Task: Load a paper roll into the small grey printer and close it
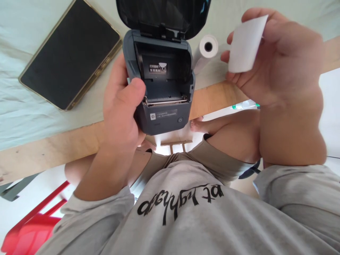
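Note:
My left hand [122, 102] is wrapped round the side of a dark label printer [164, 122], its thumb on the edge of the paper bay. The printer's black lid [162, 17] is swung up, and the bay inside holds no roll. A white piece of paper [245, 44], slightly curved, is in my right hand [281, 67], pinched near its right edge with the palm turned up. Between the printer and my right hand a white paper roll [204, 53] with a dark core stands on the cloth.
A tablet-like black-screened phone [70, 53] in a gold-edged case lies on the pale cloth [16, 109] at the left. The wooden table edge [53, 152] runs below my hands. Under it are my legs, a red stool [34, 233] and a green-capped bottle [245, 105].

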Demonstrator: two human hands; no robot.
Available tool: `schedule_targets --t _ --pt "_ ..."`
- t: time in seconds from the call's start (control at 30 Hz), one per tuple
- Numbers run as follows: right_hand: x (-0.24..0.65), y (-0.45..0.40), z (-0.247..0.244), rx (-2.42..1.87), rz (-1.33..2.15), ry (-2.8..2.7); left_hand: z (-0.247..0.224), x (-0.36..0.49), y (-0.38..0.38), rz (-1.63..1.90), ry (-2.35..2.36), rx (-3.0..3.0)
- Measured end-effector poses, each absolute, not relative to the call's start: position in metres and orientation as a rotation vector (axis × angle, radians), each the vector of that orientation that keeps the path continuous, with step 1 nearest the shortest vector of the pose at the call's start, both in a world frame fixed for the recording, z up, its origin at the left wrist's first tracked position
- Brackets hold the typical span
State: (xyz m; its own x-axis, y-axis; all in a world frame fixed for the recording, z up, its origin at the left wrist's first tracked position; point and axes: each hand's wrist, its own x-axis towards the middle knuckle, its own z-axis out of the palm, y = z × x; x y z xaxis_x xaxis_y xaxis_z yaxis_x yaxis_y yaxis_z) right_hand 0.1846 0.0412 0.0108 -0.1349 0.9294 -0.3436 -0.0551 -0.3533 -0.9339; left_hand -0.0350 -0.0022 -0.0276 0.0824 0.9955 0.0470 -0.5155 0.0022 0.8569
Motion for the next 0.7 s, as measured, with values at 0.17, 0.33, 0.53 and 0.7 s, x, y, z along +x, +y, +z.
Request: schedule_targets --t 0.17,0.33,0.53,0.7 --pt "0.182 0.04 0.012 -1.231 1.565 -1.16 -0.031 -0.034 -0.001 1.4 0.702 0.85" --pt "0.187 0.042 0.013 -1.268 1.59 -1.041 -0.033 -0.035 0.001 1.384 0.71 0.868" --pt "0.175 0.034 0.016 -1.217 1.345 -1.158 -0.03 -0.032 -0.001 1.411 0.727 0.832" --pt "0.147 0.022 0.028 -1.348 1.487 -0.766 -0.029 -0.035 -0.001 1.374 0.765 0.86"
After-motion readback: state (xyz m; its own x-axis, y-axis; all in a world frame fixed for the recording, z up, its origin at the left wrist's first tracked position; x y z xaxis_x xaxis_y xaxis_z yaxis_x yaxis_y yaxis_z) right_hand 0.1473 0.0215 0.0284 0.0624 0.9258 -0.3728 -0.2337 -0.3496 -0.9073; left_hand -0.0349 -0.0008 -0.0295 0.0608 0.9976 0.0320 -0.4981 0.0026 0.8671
